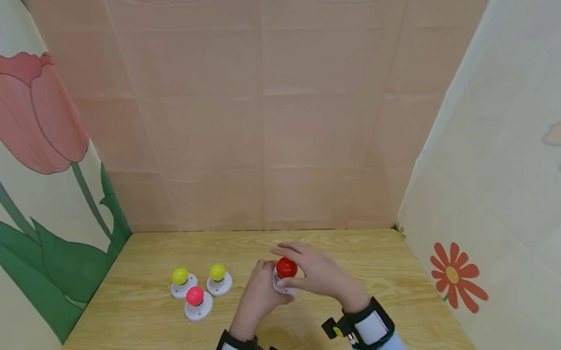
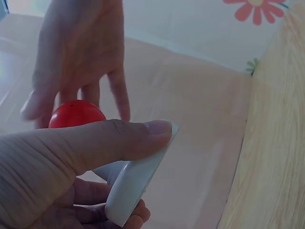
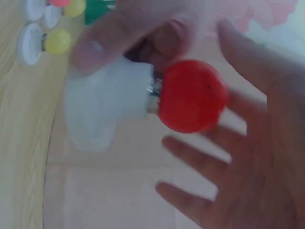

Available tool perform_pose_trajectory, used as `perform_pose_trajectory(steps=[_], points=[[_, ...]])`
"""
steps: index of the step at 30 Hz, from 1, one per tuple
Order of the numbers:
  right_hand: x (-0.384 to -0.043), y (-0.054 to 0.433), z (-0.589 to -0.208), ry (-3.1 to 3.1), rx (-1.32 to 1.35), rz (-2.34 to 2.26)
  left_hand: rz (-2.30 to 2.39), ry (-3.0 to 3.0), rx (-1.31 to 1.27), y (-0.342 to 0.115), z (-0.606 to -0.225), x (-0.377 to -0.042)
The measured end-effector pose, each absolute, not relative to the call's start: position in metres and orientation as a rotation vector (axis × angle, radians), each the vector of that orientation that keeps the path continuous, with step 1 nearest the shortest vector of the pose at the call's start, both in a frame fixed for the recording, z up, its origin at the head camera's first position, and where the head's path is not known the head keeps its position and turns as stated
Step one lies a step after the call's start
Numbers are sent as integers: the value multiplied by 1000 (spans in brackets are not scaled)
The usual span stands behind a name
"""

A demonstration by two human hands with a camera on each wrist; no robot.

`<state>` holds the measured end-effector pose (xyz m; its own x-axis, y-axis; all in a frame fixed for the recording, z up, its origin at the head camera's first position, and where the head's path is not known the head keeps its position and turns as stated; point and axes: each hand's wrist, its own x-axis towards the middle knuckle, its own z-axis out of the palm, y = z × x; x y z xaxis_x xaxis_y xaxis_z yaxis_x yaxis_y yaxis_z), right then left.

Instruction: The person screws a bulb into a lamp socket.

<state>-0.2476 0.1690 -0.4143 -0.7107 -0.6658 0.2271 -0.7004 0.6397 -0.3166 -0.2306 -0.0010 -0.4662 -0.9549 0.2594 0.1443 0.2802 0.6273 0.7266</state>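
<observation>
My left hand (image 1: 261, 294) grips a white lamp holder (image 2: 137, 179) by its round base, thumb on one side and fingers behind. Seated in the holder is a red light bulb (image 3: 193, 96); a strip of its metal screw base shows in the right wrist view. Around the bulb, my right hand (image 1: 322, 273) is spread with its fingers mostly straight and apart. Whether any fingertip touches the glass is hard to tell. Both hands are raised above the wooden table.
To the left on the table (image 1: 135, 315) stand two lamp holders with yellow bulbs (image 1: 180, 276) (image 1: 217, 272) and one with a pink bulb (image 1: 195, 296). A brown sheet (image 1: 264, 116) hangs behind; flower-printed sheets close off both sides.
</observation>
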Motion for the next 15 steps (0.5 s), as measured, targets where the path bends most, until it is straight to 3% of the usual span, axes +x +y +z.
perform_pose_trajectory(steps=[6,15], points=[[-248,179,-405,-2762,1474,853,-1298,-2785,-431,-2,-465,-228],[-247,177,-403,-2840,1382,762,-1293,-2824,-431,-1,-465,-229]])
